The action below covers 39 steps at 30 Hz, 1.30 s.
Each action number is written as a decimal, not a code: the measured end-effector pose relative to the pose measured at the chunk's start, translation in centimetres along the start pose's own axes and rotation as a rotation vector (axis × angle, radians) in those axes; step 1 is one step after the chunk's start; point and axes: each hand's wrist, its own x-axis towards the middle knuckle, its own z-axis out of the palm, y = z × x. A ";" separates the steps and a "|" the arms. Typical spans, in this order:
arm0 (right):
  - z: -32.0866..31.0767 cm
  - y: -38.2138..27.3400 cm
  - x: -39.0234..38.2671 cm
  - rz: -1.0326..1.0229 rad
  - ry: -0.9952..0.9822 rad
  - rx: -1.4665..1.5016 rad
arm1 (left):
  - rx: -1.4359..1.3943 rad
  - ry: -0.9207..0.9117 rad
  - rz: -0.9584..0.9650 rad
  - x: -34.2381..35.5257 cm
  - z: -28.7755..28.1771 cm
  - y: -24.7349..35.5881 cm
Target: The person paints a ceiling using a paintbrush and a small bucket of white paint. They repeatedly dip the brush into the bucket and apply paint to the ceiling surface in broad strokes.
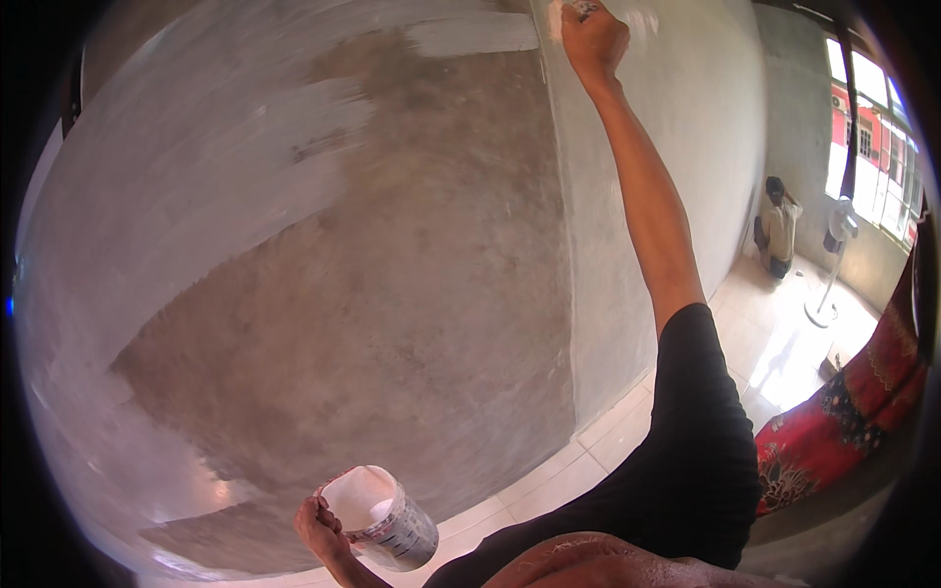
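Low in front of me, my left hand is closed on the rim side of a paint bucket. The bucket tilts slightly, and pale, whitish paint shows inside it. High up, my right arm is stretched out to the wall, with my right hand closed around a small paint-smeared tool. The picture's upper edge cuts this tool off, so its kind is unclear. Beside that hand is a vertical wall edge. The facing wall is brownish-grey, with streaky lighter grey paint across its left and upper parts.
A paler wall runs back on the right. At its far end another person crouches on the tiled floor. Near them stand a pedestal fan and a barred window. Red patterned cloth lies close on my right.
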 end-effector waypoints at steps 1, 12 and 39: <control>-0.1 0.5 0.0 0.011 0.003 0.013 | 0.007 0.002 0.000 -0.1 0.0 0.1; 1.6 2.4 -0.4 -0.017 0.004 0.078 | 0.025 0.011 0.013 0.0 -0.3 0.0; 2.0 -16.0 -6.3 -0.237 0.001 0.569 | -0.009 0.010 0.031 -0.4 -0.3 0.5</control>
